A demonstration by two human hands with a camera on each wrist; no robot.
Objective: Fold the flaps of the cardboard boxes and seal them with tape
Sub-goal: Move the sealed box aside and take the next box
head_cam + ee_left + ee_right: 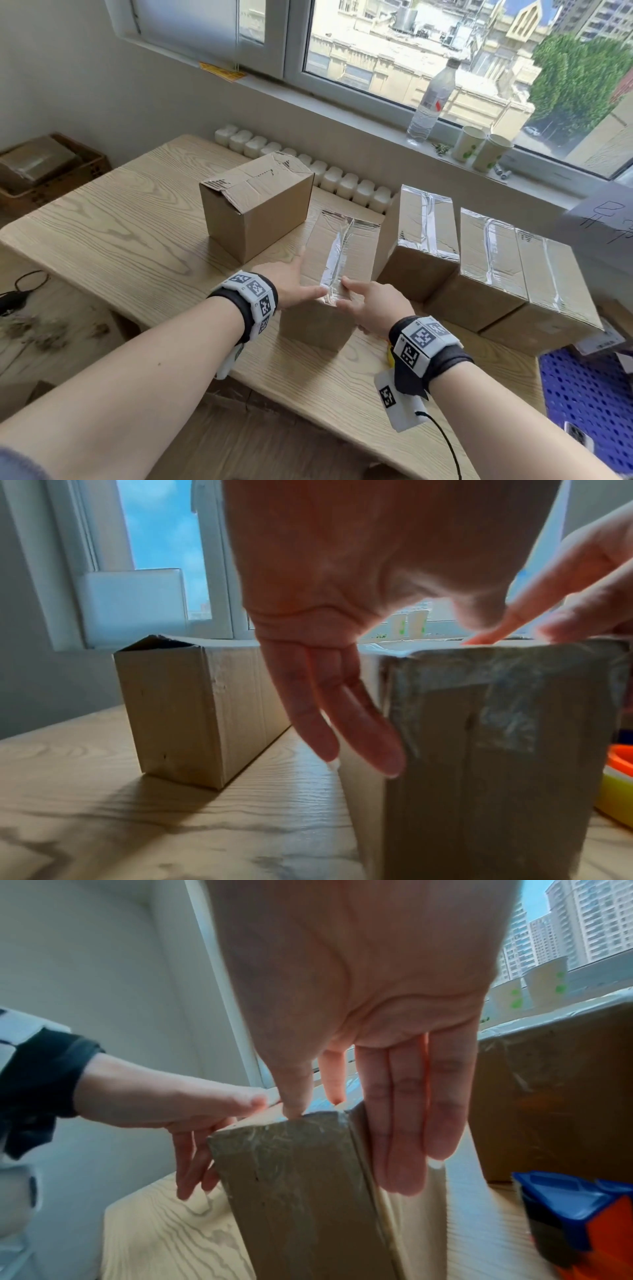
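While both thumbs press its tape [334, 270], taped box [329, 318] between straight, spread fingers [359, 739], left hand [291, 284], right hand [376, 305].

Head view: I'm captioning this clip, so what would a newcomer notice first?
Two hands, left hand and right hand, pressing shiny tape at the near edge of the taped box mid-table. To its right stand three sealed boxes; behind it on the left, an untaped box.

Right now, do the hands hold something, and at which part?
Both hold the taped box at its near end: left hand and right hand press thumbs on the top tape edge, straight fingers against the sides.
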